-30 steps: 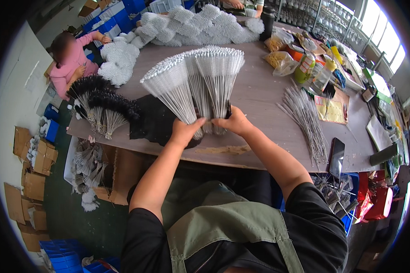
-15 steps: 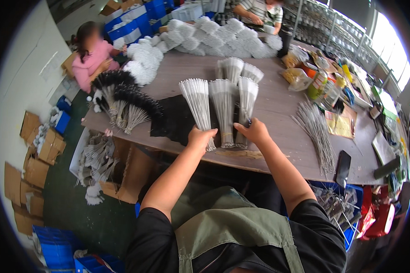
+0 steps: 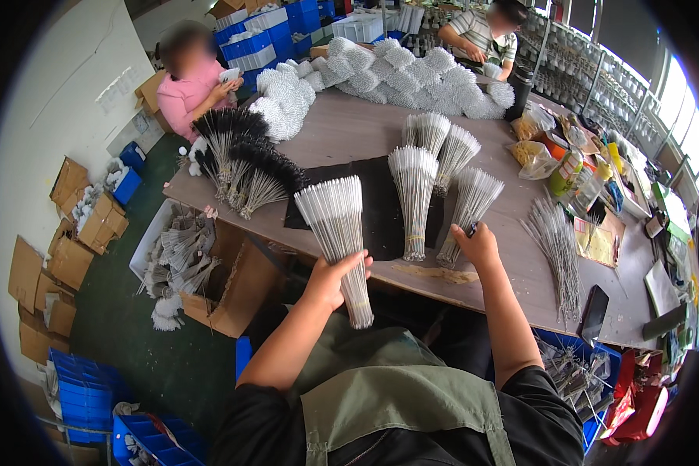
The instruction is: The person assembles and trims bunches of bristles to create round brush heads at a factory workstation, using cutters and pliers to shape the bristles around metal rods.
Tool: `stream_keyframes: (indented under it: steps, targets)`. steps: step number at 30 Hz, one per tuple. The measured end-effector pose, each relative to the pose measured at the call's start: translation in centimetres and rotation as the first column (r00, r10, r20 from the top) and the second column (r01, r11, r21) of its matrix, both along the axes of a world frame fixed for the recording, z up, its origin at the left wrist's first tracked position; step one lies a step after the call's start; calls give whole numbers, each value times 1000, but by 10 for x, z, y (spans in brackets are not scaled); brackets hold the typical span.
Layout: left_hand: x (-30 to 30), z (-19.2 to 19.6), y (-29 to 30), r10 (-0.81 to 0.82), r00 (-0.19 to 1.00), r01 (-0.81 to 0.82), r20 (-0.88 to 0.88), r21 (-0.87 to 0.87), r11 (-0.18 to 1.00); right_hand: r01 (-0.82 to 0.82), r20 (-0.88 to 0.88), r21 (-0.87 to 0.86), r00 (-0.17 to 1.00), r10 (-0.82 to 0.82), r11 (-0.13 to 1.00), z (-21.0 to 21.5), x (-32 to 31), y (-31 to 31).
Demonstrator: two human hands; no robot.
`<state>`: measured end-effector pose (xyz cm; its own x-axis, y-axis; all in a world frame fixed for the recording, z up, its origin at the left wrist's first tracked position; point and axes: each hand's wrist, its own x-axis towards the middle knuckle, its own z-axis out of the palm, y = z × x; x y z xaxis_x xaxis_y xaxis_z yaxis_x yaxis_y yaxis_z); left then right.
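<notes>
My left hand (image 3: 335, 278) grips a fan-shaped bundle of white-tipped wire brushes (image 3: 339, 229) by its stems, held over the table's near edge. My right hand (image 3: 478, 244) rests on the table, fingers touching the base of another white brush bundle (image 3: 467, 208). A third white bundle (image 3: 413, 193) lies between them on a black mat (image 3: 381, 208). Two further white bundles (image 3: 439, 144) lie just beyond on the brown table (image 3: 349, 132).
Black-tipped brush bundles (image 3: 245, 163) lie at the table's left end; heaps of white brushes (image 3: 412, 74) fill the far side. Loose wires (image 3: 555, 248), a phone (image 3: 594, 311) and snack packets (image 3: 555, 155) sit right. Two other people work at the far side. An open carton (image 3: 225, 291) stands below.
The bundles I held together have been spread out: my left hand has pulled one bundle away to the left and toward me, while my right hand stays at the rightmost bundle.
</notes>
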<state>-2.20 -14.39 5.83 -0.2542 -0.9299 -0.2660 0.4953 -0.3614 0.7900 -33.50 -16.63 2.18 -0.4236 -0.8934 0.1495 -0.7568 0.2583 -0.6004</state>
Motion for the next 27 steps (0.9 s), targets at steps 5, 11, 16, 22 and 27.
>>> stream_keyframes:
  steps: [5,11,16,22,27]
  targets:
    - [12,-38,18,-154,988,155,-31,37,987,-2,-19,72,1000,4,997,10,-3,12]
    - [-5,-44,38,-175,979,196,104,-238,951,-196,93,-273,969,229,942,42,36,58]
    - [-13,-41,47,-379,917,400,127,-284,872,-462,843,-483,-17,537,744,11,102,94]
    - [-16,-68,53,-56,944,207,324,-452,867,-309,936,-349,-164,312,885,-12,127,95]
    - [-15,-86,55,-75,824,350,561,-400,847,-371,907,-389,6,421,843,-12,134,105]
